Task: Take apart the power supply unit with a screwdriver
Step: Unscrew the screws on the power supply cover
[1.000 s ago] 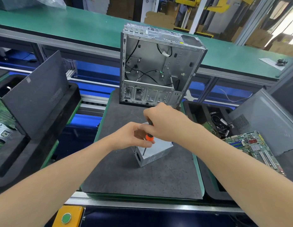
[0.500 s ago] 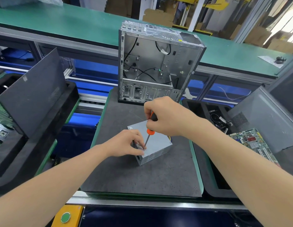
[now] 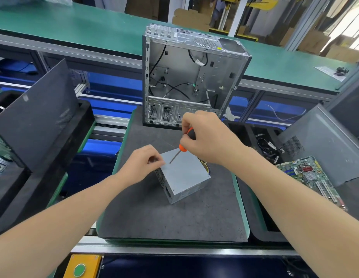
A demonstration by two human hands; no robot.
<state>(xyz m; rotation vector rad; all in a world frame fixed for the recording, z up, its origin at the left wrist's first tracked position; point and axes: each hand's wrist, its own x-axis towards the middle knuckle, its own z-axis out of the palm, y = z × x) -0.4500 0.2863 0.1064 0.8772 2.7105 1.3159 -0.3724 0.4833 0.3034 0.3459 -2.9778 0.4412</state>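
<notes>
While my left hand's fingertips point(image 3: 154, 159) stayed curled and pinched together at the far left corner of the power supply unit point(image 3: 184, 177), I could not tell whether they held a loosened screw or only steadied the casing; anything that small was hidden under them. My left hand point(image 3: 141, 166) had barely moved over the last second. My right hand point(image 3: 206, 139), wrapped around the black-and-orange handle of the screwdriver point(image 3: 182, 147), had risen and drawn back. Half a second earlier the tip had been down against the left fingers, and now the thin steel shaft slanted over the flat top plate, its tip clear of them. I judged that one fastener at that corner was finished and that the driver was free for the next. The cover itself looked seated, so most of the dismantling remained. The unit was a small box of dull grey sheet metal, smooth on top, perforated with a fine mesh on its left face, and yellow wires point(image 3: 207, 167) spilled from its far right end. It sat skewed near the middle of a rough, dark grey foam mat point(image 3: 164, 217) in a green-rimmed tray point(image 3: 242, 197). Beyond it stood an empty computer case point(image 3: 186, 77) of bare steel, upright and threaded with loose black cables.
</notes>
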